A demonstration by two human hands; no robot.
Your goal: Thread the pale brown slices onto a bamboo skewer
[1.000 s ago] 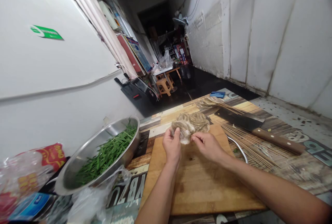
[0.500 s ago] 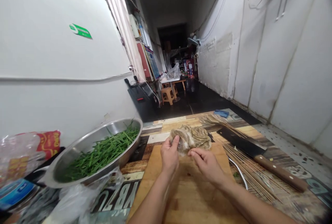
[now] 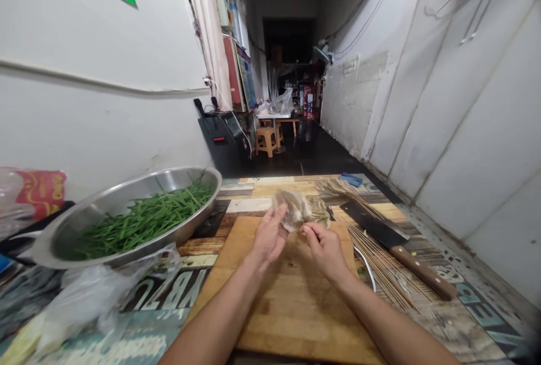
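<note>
Above the far end of the wooden cutting board (image 3: 291, 297), my left hand (image 3: 268, 235) is closed on a thin, wrinkled, grey-brown piece of tripe (image 3: 291, 207), thumb on top. At its lower right edge, my right hand (image 3: 325, 246) is pinched shut, fingertips against the tripe. What lies inside that pinch is hidden. Just behind is a frilly pile of more tripe (image 3: 320, 209). To the right lie loose bamboo skewers (image 3: 380, 263) and a cleaver (image 3: 376, 227) with a wooden handle. Skewered flat pieces (image 3: 337, 187) rest farther back.
At left stands a large steel basin (image 3: 54, 258) of cut green chives (image 3: 147, 218). In front of it is a crumpled clear plastic bag (image 3: 97, 292). A blue object (image 3: 350, 179) lies at the table's far edge. A white rim (image 3: 367, 266) shows beside the board.
The camera view has shifted, so the table sits higher and further left. My left fingers have opened out somewhat around the tripe; my right hand stays pinched at its edge.
</note>
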